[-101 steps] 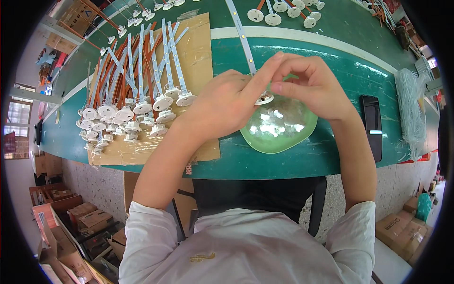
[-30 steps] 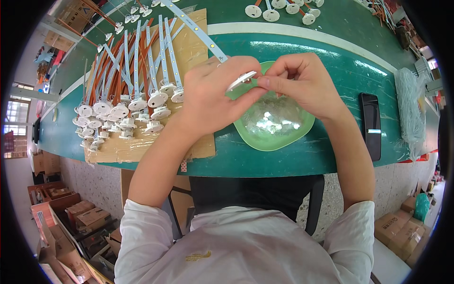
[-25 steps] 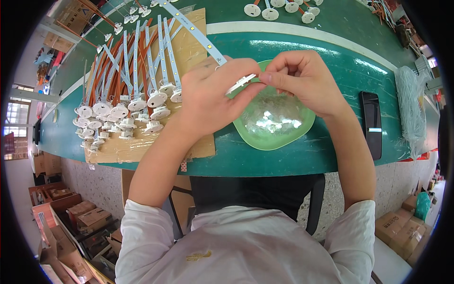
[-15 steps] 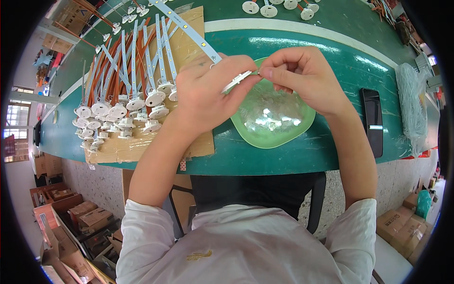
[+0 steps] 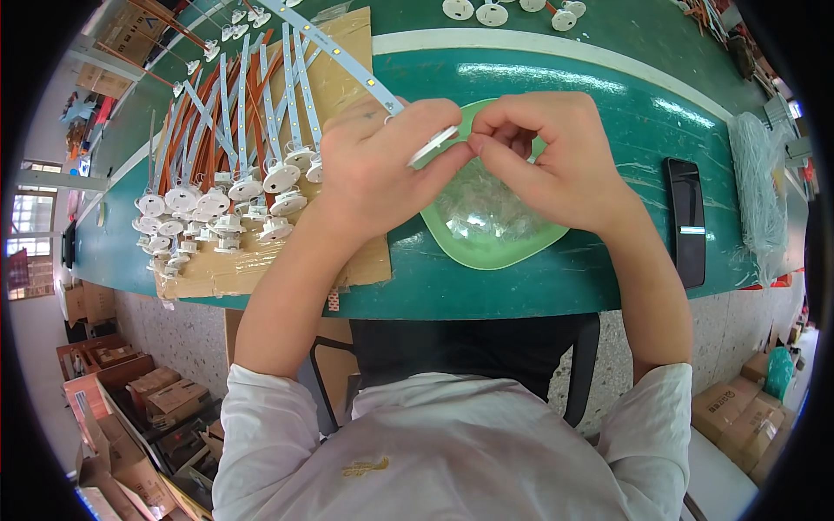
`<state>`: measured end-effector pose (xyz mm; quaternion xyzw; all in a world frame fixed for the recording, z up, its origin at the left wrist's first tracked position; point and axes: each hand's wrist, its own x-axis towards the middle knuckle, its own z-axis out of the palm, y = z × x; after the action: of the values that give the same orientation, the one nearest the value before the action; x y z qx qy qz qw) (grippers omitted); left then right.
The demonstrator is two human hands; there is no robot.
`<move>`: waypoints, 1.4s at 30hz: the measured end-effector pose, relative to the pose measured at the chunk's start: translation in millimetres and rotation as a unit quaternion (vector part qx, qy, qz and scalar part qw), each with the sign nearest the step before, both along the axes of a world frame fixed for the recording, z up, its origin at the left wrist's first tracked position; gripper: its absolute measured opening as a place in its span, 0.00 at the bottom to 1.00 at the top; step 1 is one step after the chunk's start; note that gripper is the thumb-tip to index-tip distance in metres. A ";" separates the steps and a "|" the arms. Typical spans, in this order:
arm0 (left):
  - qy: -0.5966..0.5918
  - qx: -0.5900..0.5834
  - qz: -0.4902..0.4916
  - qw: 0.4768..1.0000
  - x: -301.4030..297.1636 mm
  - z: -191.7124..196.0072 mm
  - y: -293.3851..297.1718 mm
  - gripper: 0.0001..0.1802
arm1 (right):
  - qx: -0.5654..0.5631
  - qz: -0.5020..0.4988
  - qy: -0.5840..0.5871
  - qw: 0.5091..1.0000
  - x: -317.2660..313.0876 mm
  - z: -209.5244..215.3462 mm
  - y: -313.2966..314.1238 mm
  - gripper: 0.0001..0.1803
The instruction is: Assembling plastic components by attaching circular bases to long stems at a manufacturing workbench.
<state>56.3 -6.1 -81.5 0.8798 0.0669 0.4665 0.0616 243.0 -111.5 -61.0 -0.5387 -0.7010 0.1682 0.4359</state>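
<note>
My left hand (image 5: 382,174) grips a long white light strip (image 5: 334,54) near its end, which carries a small white round cap (image 5: 433,145). The strip runs up and to the left over the table. My right hand (image 5: 556,161) pinches at the same cap from the right, fingertips touching it. Both hands hover over a light green bowl (image 5: 486,252) holding small clear plastic pieces.
A cardboard sheet (image 5: 261,260) at left carries several finished strips with white round caps (image 5: 226,208) and orange wires. A black phone (image 5: 686,221) lies at right, beside a bundle of pale cords (image 5: 760,191). More white caps (image 5: 495,10) lie at the table's far edge.
Both hands lifted from the bowl's far rim and now work on the strip's capped end above the bowl. The strip swung from upright to slanting up-left.
</note>
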 end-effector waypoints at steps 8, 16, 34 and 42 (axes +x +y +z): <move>-0.043 -0.025 -0.016 0.999 6.3 -4.9 -2.3 0.18 | -0.109 -0.005 0.045 0.993 6.0 9.1 -0.6 0.08; -0.007 0.007 -0.023 1.000 3.2 -4.3 -3.8 0.16 | -0.236 0.025 0.115 0.965 9.2 14.4 0.3 0.08; -0.041 -0.287 -0.111 0.951 -1.3 9.5 -8.7 0.14 | -0.174 0.093 0.197 0.960 16.2 13.8 1.5 0.09; -0.034 -0.254 -0.128 0.958 -1.6 9.5 -3.2 0.25 | -0.037 -0.049 0.147 0.987 -10.1 10.9 -6.6 0.06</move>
<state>54.7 -9.3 -72.0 0.8200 0.0681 0.4522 0.3442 232.9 -118.1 -50.1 -0.5578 -0.5956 0.2499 0.5212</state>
